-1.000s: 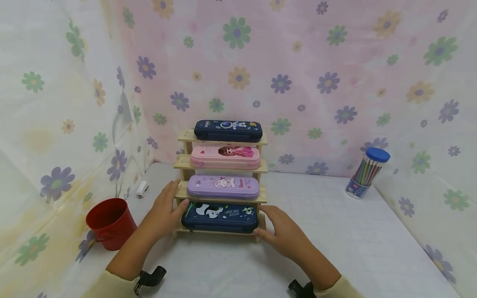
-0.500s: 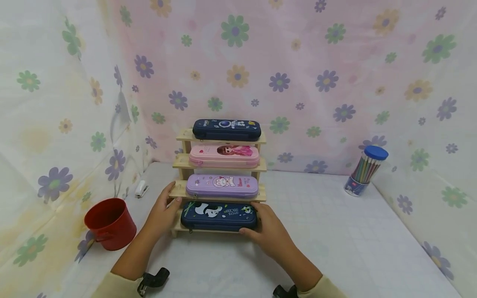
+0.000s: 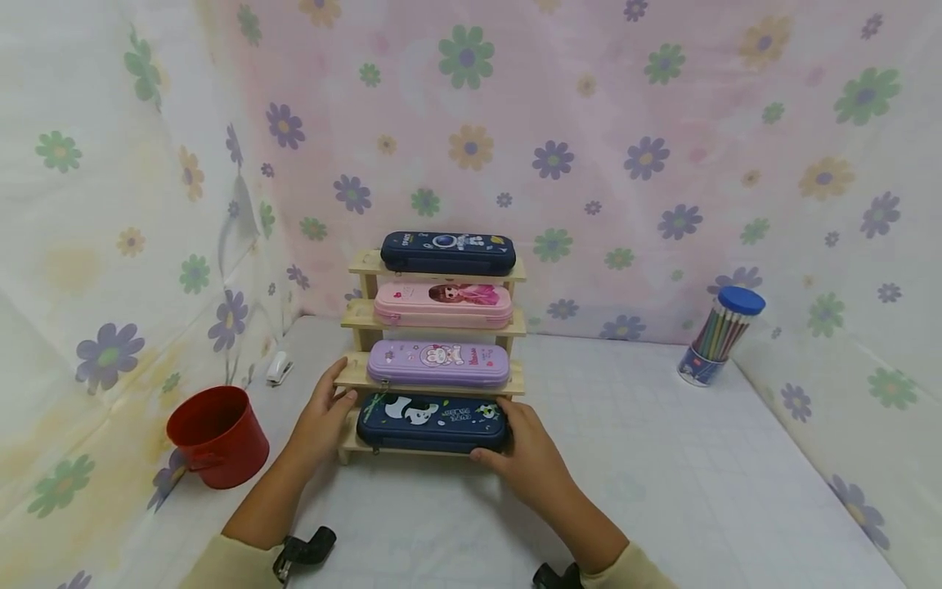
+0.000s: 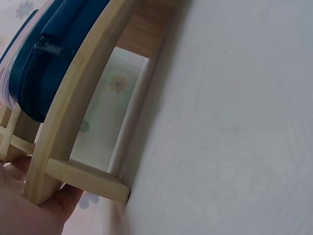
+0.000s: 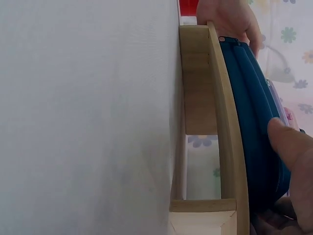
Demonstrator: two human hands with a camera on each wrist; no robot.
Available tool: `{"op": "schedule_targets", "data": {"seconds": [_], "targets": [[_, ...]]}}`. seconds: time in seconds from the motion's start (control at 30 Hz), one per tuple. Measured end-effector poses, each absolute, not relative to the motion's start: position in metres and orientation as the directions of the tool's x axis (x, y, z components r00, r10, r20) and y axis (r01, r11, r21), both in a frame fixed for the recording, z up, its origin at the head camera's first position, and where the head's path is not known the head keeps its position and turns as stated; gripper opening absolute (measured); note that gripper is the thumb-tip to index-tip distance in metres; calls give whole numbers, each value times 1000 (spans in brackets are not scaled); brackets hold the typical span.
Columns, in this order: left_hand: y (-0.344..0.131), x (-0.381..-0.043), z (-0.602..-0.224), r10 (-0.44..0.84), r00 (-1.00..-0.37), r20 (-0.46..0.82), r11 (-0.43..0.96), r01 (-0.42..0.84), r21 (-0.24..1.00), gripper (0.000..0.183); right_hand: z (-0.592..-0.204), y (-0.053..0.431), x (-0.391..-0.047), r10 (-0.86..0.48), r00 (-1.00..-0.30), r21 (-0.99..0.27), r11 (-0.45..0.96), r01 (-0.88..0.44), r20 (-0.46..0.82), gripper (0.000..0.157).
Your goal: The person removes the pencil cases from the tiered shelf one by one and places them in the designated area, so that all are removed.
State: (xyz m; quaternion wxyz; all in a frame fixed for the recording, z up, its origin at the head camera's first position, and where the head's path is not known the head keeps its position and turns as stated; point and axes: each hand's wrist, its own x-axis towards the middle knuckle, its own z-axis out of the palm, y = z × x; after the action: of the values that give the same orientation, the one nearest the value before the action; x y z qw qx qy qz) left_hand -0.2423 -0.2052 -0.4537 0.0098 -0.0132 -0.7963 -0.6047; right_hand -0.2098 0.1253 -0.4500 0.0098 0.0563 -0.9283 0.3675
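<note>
A four-tier wooden rack [image 3: 358, 315] bears a pencil case on each step. At the bottom lies the dark blue panda pencil case [image 3: 412, 413]. Above it are a purple pencil case [image 3: 434, 364], a pink one with a doll [image 3: 419, 303] and a navy space one [image 3: 434, 254]. My left hand [image 3: 318, 421] grips the rack's left end; in the left wrist view its fingers [image 4: 68, 198] pass behind the wood. My right hand [image 3: 533, 458] holds the panda case's right end, thumb on the front and fingers behind, partly hidden.
A red bucket [image 3: 235, 458] stands left of my left forearm. Behind it on the white table [image 3: 662, 491] lies a small white object [image 3: 280, 368]. A tub of pencils with a blue lid [image 3: 714, 343] stands far right. Flowered cloth [image 3: 589, 106] encloses the back and sides.
My right hand has moved left from the rack's right side onto the panda case's end. My left hand has shifted slightly left along the rack's end. The cases stay on their steps.
</note>
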Motion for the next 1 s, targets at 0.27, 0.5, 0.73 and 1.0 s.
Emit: {"op": "schedule_targets", "data": {"seconds": [0.27,0.5,0.73,1.0], "targets": [[-203,-241,-452,20,-999,47,231,51,972,66,-448,127,-211,-100,-993,-688,717,-113,59,91],[-204,-241,-454,39,-999,36,193,43,980,66,-452,134,-209,-101,-991,-736,664,-129,83,87],[-205,-241,-454,41,-999,14,210,22,977,66,-451,139,-209,-123,-991,-772,624,-121,56,91],[-205,-242,-455,43,-999,9,213,18,977,66,-452,144,-209,-123,-991,-817,566,-111,50,84]]}}
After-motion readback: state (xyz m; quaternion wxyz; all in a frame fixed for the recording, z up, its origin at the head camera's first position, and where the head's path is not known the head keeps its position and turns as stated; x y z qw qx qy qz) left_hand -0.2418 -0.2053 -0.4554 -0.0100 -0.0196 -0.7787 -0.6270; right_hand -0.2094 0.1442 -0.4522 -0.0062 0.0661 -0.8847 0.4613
